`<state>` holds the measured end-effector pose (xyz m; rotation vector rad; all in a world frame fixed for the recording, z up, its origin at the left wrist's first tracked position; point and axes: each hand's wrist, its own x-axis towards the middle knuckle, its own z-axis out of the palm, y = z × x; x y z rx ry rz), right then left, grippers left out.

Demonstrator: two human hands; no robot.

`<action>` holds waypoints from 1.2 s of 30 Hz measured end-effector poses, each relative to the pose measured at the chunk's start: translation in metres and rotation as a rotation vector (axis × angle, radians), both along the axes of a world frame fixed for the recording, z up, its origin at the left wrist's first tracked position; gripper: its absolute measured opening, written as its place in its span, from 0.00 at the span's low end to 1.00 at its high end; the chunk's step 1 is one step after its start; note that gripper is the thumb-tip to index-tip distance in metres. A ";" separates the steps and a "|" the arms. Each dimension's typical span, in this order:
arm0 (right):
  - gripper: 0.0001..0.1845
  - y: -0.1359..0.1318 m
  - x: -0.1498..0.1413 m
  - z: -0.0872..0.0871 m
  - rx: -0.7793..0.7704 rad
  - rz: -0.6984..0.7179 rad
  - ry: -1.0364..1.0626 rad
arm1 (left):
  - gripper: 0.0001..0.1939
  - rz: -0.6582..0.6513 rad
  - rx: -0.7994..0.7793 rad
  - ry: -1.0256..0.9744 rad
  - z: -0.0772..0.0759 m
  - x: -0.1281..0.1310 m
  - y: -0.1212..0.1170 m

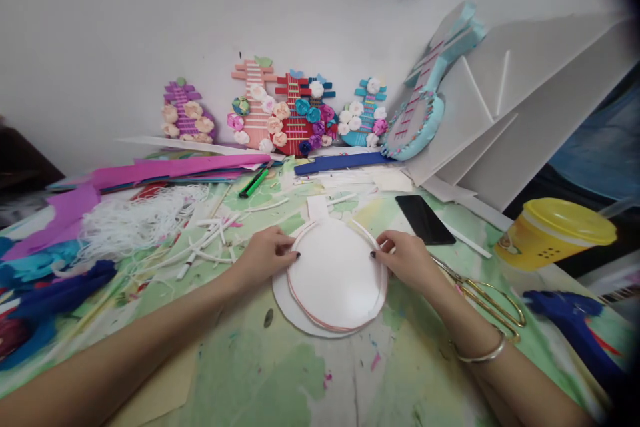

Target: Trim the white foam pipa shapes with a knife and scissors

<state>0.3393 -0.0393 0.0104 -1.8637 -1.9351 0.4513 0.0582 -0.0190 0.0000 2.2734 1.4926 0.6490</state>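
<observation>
A white round foam piece [335, 277] with a thin strip wrapped round its edge lies on the paint-stained table [280, 373], over a slightly larger white disc. My left hand [265, 253] pinches the strip at the piece's left rim. At the right rim, my right hand [407, 257] presses the strip with closed fingers. A loose end of the white strip [365, 232] arcs over the top right of the piece.
A black phone [424, 219] lies behind my right hand, gold scissors [483, 297] beside my right wrist. A yellow cup [550, 233] and a blue glue gun [575, 320] are at right. White strips [210, 240], foam sheets and flowered guitar crafts [295, 113] fill the back.
</observation>
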 end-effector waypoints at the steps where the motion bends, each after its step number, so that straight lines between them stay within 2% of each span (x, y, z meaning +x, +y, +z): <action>1: 0.06 0.001 -0.001 -0.002 0.027 0.014 -0.012 | 0.11 -0.012 0.017 0.026 -0.001 0.001 0.000; 5: 0.09 0.004 -0.004 -0.010 0.108 0.068 -0.033 | 0.13 -0.039 0.073 0.034 -0.007 -0.001 0.000; 13: 0.11 0.015 -0.018 -0.021 0.178 0.136 -0.046 | 0.13 -0.120 0.054 -0.007 -0.013 -0.008 0.005; 22: 0.14 0.028 -0.020 -0.022 0.165 0.171 -0.029 | 0.16 -0.142 0.103 0.024 -0.017 -0.009 0.009; 28: 0.19 0.030 -0.021 -0.021 0.131 0.176 0.019 | 0.16 -0.145 0.152 0.060 -0.017 -0.008 0.011; 36: 0.21 0.029 -0.020 -0.024 0.125 0.188 0.029 | 0.18 -0.126 0.162 0.074 -0.018 -0.008 0.009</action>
